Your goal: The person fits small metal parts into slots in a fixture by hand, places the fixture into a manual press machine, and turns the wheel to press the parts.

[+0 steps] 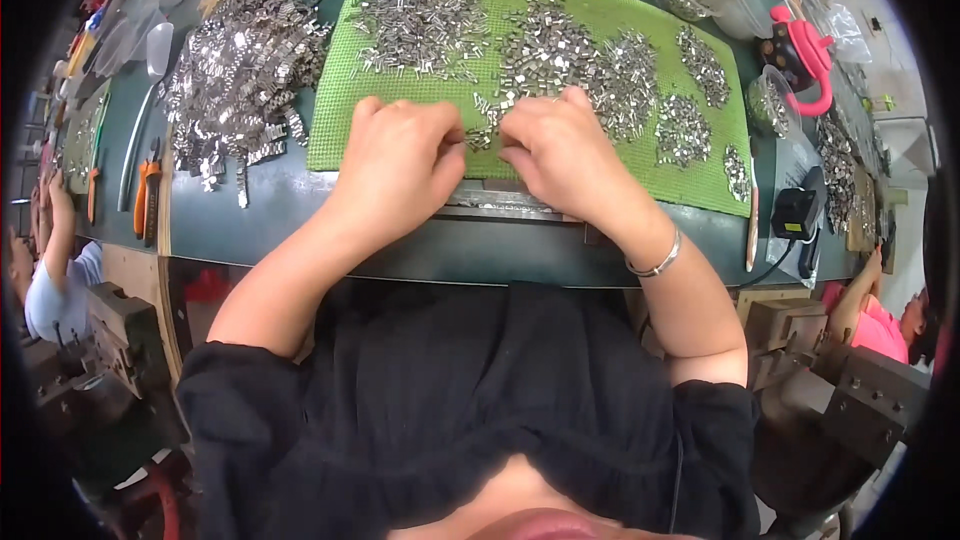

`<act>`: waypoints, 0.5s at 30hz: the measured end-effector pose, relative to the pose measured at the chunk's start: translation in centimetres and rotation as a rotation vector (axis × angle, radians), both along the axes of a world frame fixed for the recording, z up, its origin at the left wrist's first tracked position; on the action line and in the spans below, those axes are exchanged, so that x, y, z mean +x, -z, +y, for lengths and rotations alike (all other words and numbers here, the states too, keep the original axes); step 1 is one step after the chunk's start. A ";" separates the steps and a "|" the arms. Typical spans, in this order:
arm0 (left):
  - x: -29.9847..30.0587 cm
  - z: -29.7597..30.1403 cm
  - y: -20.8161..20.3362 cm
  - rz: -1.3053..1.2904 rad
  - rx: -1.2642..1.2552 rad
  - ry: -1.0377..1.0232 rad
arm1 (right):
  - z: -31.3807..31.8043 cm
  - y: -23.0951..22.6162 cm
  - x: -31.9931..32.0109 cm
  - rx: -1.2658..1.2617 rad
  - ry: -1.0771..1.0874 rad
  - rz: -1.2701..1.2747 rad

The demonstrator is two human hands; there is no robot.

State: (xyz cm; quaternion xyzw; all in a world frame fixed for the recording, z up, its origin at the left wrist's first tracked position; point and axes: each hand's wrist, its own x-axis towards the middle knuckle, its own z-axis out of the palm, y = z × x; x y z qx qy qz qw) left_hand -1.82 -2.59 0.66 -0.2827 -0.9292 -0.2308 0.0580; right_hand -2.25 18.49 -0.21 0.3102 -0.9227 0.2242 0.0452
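My left hand (400,155) is over the near edge of a green textured mat (335,120), its fingers curled in and its thumb pressed against them. Facing it is my right hand (562,148), pinched closed, with a bracelet on the wrist. Whatever either hand grips is hidden by the fingers. Between the hands lie a few small silvery metal pieces (485,118), part of the loose pieces spread on the mat. Just below the hands a narrow metal bar (500,202) runs along the mat's near edge.
Left of the mat is a heap of linked metal strips (245,65). Orange-handled pliers (148,195) and a ladle (155,65) lie further left. To the right stand a plastic cup (770,100), a pink-handled pot (805,55) and a black device (797,208). Other people sit at both sides.
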 end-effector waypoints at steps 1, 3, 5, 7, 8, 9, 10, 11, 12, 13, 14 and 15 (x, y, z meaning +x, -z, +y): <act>0.3 -0.3 -0.2 -0.077 0.101 -0.006 | 0.2 -0.1 0.1 -0.001 0.002 -0.005; 0.9 -0.4 -0.6 -0.159 0.198 -0.011 | 0.7 -0.1 0.1 -0.036 -0.089 -0.086; 1.6 -0.2 -1.1 -0.127 0.321 0.060 | 1.1 -0.1 -0.1 -0.065 -0.104 -0.151; 2.2 0.2 -0.8 -0.189 0.352 0.111 | 1.3 0.2 -0.2 -0.094 -0.127 -0.121; 2.3 0.3 -0.6 -0.247 0.387 0.157 | 1.3 0.3 -0.2 -0.098 -0.119 -0.123; 2.4 0.5 -0.5 -0.246 0.373 0.174 | 1.0 0.4 -0.1 -0.088 -0.088 -0.132; 2.5 0.7 0.0 -0.249 0.368 0.178 | 0.8 0.5 -0.1 -0.077 -0.056 -0.141; 2.6 0.9 0.8 -0.234 0.426 0.163 | 0.6 0.6 -0.1 -0.066 -0.023 -0.151; 2.8 1.1 1.4 -0.220 0.486 0.149 | 0.6 0.6 -0.1 -0.069 -0.017 -0.153; 3.0 1.2 1.8 -0.225 0.484 0.155 | 0.7 0.6 -0.2 -0.068 -0.030 -0.141; 3.2 1.3 2.2 -0.196 0.479 0.150 | 0.7 0.6 -0.1 -0.067 -0.044 -0.128; 3.3 1.4 2.4 -0.168 0.472 0.142 | 0.9 0.8 0.0 -0.110 -0.057 -0.065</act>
